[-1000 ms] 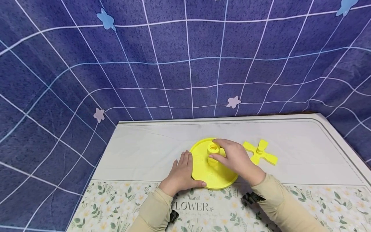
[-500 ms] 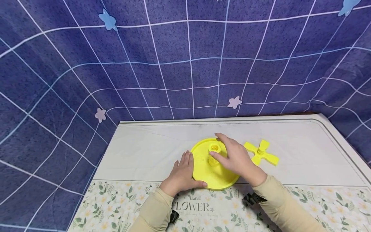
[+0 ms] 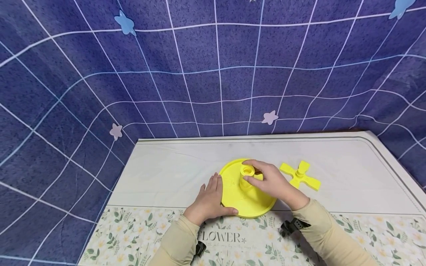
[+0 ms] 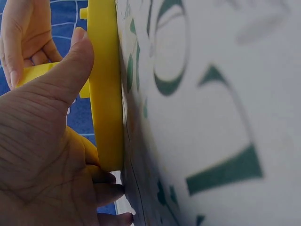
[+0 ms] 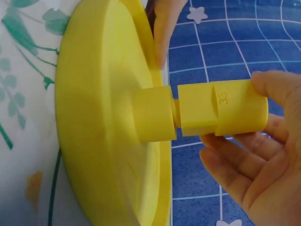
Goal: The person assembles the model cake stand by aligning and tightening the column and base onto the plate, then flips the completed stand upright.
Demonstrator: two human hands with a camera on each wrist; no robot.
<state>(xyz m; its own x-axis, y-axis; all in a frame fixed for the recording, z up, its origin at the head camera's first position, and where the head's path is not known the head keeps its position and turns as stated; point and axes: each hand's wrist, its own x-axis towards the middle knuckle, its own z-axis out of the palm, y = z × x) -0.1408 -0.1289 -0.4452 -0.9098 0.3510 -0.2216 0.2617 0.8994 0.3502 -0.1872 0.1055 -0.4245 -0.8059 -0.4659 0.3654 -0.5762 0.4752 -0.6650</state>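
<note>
A yellow round base (image 3: 244,208) with a raised rim lies on the table. My left hand (image 3: 209,201) rests at its near-left rim, with the fingers straight along the edge and the thumb on the front. Over the middle of the base, my right hand (image 3: 273,181) holds a hollow yellow cylinder (image 3: 245,181) between thumb and fingers. The right wrist view shows this cylinder (image 5: 197,108) lined up with a short post (image 5: 153,114) on the base, a narrow neck joining them. Part of the cylinder is hidden by the fingers.
To the right of the base lies a yellow four-armed cross piece (image 3: 301,177) with a central peg. A white tablecloth (image 3: 166,173) with a floral front covers the table. Behind and to the left hangs a blue gridded curtain (image 3: 186,85) with stars.
My right fingers came off the cylinder half a second ago and now close around it again. The left hand and the base stay in place.
</note>
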